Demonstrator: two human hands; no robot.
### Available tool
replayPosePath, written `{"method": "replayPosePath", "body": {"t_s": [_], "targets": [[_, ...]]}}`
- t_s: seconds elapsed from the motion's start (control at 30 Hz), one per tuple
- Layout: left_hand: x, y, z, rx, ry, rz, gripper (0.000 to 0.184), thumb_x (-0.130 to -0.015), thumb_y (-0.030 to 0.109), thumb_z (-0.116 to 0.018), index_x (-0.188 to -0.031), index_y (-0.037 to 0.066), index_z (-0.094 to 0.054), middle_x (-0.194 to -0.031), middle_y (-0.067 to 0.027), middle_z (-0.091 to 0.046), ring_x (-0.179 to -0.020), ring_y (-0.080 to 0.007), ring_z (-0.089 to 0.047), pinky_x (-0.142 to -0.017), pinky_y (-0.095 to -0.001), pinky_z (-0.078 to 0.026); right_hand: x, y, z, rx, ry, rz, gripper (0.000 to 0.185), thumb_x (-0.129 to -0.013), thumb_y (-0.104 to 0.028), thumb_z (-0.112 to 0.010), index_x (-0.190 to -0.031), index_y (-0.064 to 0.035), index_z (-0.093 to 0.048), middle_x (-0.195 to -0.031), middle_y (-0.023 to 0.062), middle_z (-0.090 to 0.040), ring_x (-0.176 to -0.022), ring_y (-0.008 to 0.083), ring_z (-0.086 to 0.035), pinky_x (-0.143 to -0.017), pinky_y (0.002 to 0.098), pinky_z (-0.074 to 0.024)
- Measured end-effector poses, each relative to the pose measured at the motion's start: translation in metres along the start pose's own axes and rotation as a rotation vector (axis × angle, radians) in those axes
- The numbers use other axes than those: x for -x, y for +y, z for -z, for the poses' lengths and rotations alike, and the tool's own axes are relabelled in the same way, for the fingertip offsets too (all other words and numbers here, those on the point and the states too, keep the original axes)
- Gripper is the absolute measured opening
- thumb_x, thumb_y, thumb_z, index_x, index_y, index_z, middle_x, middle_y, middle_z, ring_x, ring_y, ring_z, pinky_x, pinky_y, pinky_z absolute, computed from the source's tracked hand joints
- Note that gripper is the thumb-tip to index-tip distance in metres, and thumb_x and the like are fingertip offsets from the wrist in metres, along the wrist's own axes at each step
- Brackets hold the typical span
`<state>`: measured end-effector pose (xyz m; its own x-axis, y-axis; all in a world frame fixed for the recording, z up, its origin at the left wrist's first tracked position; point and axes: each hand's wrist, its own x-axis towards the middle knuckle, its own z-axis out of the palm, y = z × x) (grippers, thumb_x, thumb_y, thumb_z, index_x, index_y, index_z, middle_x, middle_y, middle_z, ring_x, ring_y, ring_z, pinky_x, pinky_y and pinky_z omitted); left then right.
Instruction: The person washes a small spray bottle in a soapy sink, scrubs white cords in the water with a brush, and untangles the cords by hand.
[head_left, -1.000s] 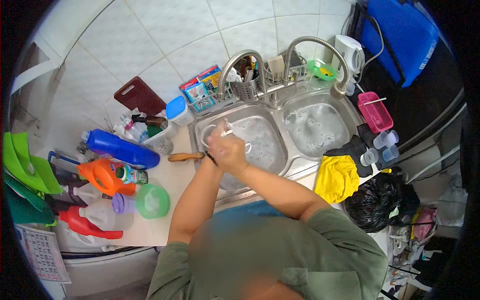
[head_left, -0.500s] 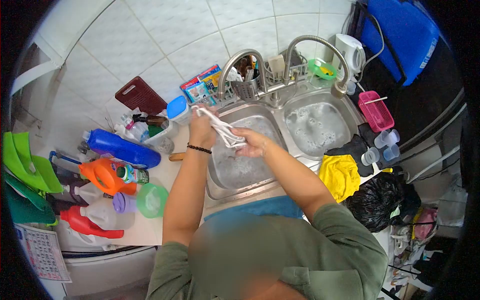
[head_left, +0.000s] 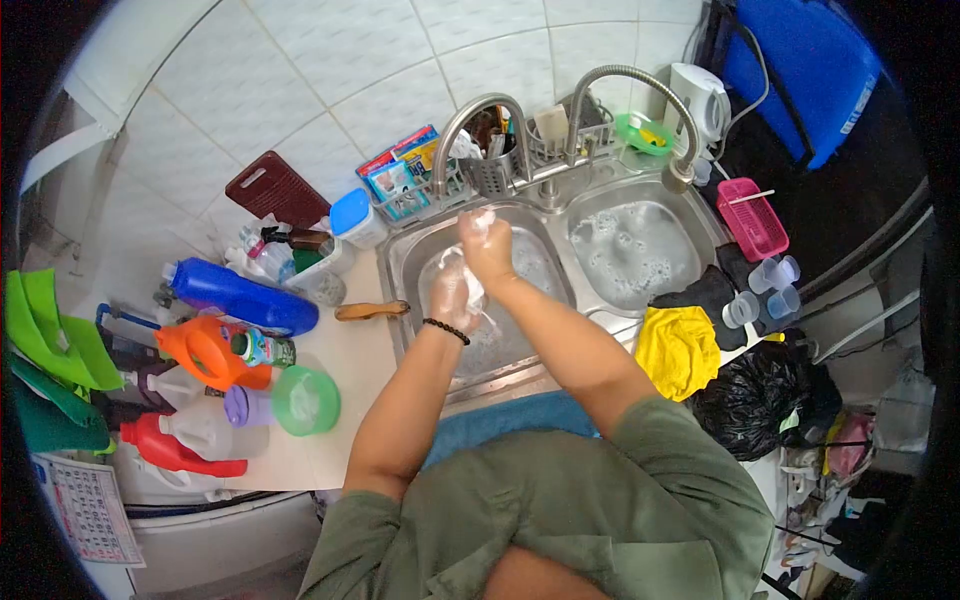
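Observation:
Both my hands work over the left sink basin [head_left: 402,345], which holds cloudy, sudsy water. A wet white cloth [head_left: 474,290], bunched into narrow folds, runs between them. My left hand [head_left: 452,293], with a dark beaded bracelet at the wrist, is closed round the lower part of it. Farther up and slightly to the right, my right hand [head_left: 488,252] grips the upper end, and a white bit shows above its fingers. The palms hide much of the cloth. A brown wooden-handled object [head_left: 372,311] lies at the basin's left rim.
Foamy water fills the right basin [head_left: 632,250]. Two curved faucets [head_left: 490,103] arch over the sink. Left stand a blue bottle [head_left: 245,297], an orange jug [head_left: 215,352] and a green bowl [head_left: 305,400]. A yellow cloth [head_left: 678,352] and a pink basket [head_left: 752,220] lie right.
Both hands have moved with the white cloth: the left to the right and down over the basin, the right slightly up. The stretched cloth is now bunched up. My head has left the lower view.

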<state>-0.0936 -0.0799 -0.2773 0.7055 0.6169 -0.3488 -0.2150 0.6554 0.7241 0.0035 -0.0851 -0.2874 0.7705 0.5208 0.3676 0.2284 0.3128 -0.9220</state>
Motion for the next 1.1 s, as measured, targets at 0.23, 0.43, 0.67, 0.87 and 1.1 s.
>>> {"method": "replayPosePath", "body": {"t_s": [0.23, 0.43, 0.67, 0.87, 1.1], "targets": [[-0.002, 0.0, 0.005, -0.015, -0.125, -0.108, 0.032, -0.09, 0.043, -0.05, -0.105, 0.016, -0.058, -0.091, -0.0006, -0.059, -0.079, -0.0133, -0.055, -0.066, -0.0289, -0.046, 0.03, 0.001, -0.01, 0.107, -0.174, 0.467, 0.014, -0.084, -0.014, -0.061, -0.093, -0.0046, -0.057, -0.076, 0.0093, -0.057, -0.066, 0.0206, -0.05, -0.062, 0.038, -0.0424], [-0.057, -0.005, 0.052, 0.156, -0.448, -0.152, 0.034, -0.095, 0.038, -0.041, -0.111, 0.01, -0.051, -0.103, -0.0026, -0.057, -0.096, -0.021, -0.054, -0.086, -0.0341, -0.044, 0.036, -0.05, -0.012, 0.076, 0.18, 0.074, 0.024, -0.086, -0.032, -0.055, -0.098, -0.0133, -0.062, -0.091, 0.015, -0.062, -0.09, 0.0353, -0.059, -0.08, 0.0406, -0.0457], [-0.007, -0.015, -0.009, -0.005, -0.12, -0.122, 0.041, -0.095, 0.044, -0.039, -0.117, 0.011, -0.05, -0.102, -0.0035, -0.056, -0.086, -0.0203, -0.056, -0.077, -0.0341, -0.048, 0.018, -0.007, 0.001, -0.025, -0.138, -0.43, 0.067, -0.091, -0.06, -0.03, -0.131, -0.0073, -0.044, -0.133, 0.0146, -0.046, -0.128, 0.0323, -0.032, -0.105, 0.0425, -0.0235], [-0.032, 0.013, -0.002, -0.026, 0.293, -0.132, 0.031, -0.093, 0.032, -0.053, -0.111, 0.008, -0.054, -0.086, -0.0063, -0.053, -0.064, -0.018, -0.05, -0.057, -0.0344, -0.047, 0.068, -0.027, 0.027, -0.451, -0.289, -0.355, 0.073, -0.092, -0.062, -0.027, -0.13, -0.0018, -0.043, -0.12, 0.0144, -0.056, -0.112, 0.0272, -0.051, -0.101, 0.0397, -0.0317], [-0.017, -0.003, -0.032, -0.027, 0.319, -0.018, 0.05, -0.086, 0.061, -0.048, -0.08, 0.012, -0.05, -0.068, 0.0004, -0.042, -0.057, -0.0139, -0.041, -0.05, -0.031, -0.038, 0.064, 0.009, 0.079, -0.437, -0.031, -0.828, 0.055, -0.094, -0.055, -0.032, -0.11, -0.0084, -0.057, -0.101, 0.0053, -0.063, -0.091, 0.0158, -0.058, -0.081, 0.0342, -0.0438]]}}
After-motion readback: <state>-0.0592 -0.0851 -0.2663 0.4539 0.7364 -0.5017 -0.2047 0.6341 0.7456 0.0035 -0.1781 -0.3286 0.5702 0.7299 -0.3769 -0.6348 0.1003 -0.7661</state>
